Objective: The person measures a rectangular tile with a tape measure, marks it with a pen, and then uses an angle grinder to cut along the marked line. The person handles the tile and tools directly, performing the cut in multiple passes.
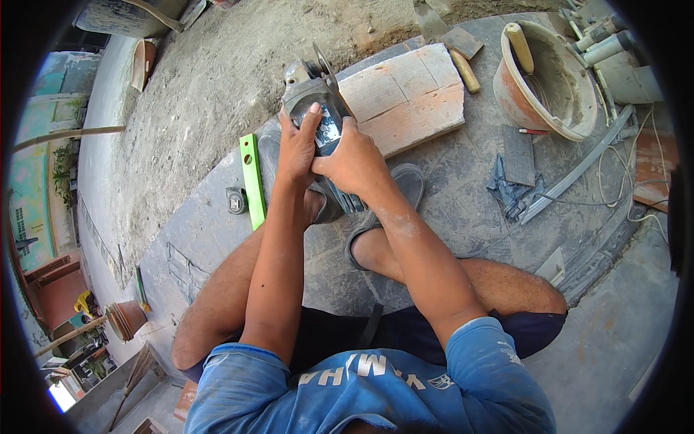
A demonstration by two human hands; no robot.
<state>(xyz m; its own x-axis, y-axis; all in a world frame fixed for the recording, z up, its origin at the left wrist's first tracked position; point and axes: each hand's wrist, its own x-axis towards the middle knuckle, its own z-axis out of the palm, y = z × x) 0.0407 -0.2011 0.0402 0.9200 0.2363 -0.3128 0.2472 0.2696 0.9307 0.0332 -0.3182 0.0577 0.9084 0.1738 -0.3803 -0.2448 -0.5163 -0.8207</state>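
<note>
Both my hands are wrapped round the body of an angle grinder (312,92), held up in front of me over my feet. My left hand (295,150) grips its left side, thumb lying along the top. From the right, my right hand (356,163) closes round the rear of the body. The grinder's disc (324,66) stands on edge near the left end of a pale masonry block (419,94); I cannot tell whether they touch. Lines cross the block's upper face, which lies flat on the grey slab.
A green spirit level (251,177) and a tape measure (236,200) lie left of my feet. At the right stand a mortar bucket (506,101), a metal bar (571,170) and loose cables (618,170). A wooden-handled trowel (465,70) lies beyond the block; sandy ground (195,108) stretches far left.
</note>
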